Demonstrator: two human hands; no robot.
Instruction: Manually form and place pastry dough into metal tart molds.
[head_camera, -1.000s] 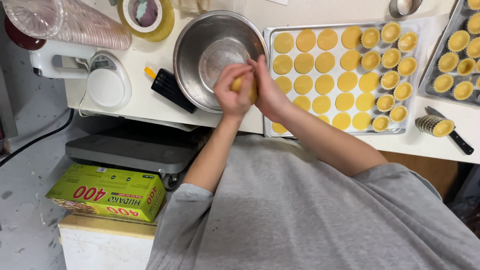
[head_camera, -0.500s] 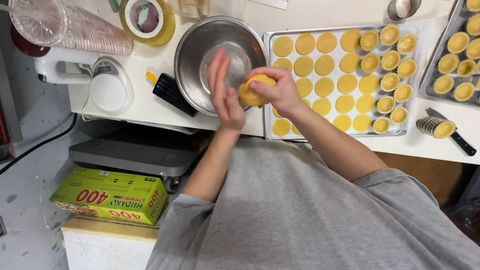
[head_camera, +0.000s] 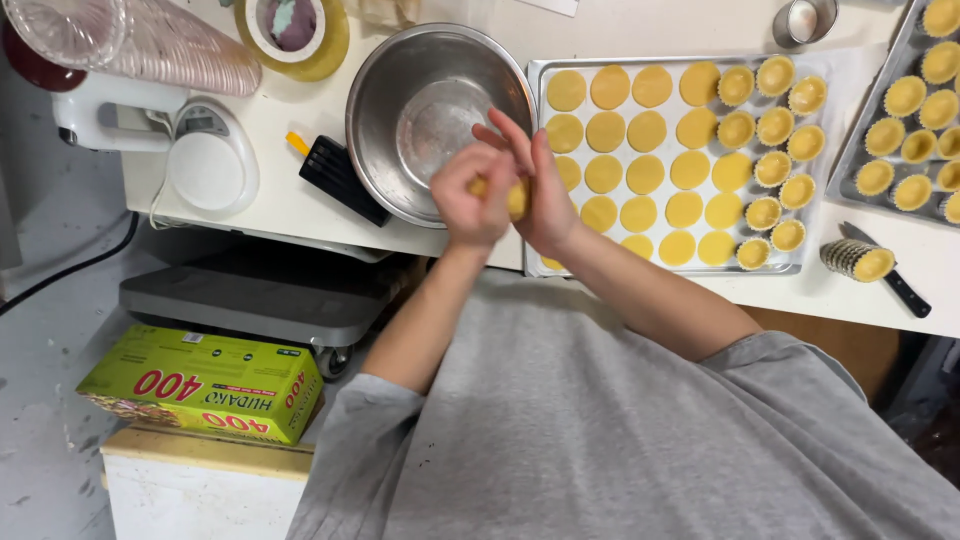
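Green carton (head_camera: 200, 385), white kitchen scale (head_camera: 210, 160), tape roll (head_camera: 293, 30), knife (head_camera: 890, 275)

dough piece (head_camera: 517, 197): we see pale yellow
bowl (head_camera: 400, 70): shiny silver
dough rounds (head_camera: 645, 170): yellow
box (head_camera: 200, 385): green, red numerals
shirt (head_camera: 620, 440): grey

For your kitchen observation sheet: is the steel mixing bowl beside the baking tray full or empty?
Empty. The steel mixing bowl stands upright on the counter and its bare, shiny bottom shows, with no dough or liquid inside; the hands hide only its near right rim.
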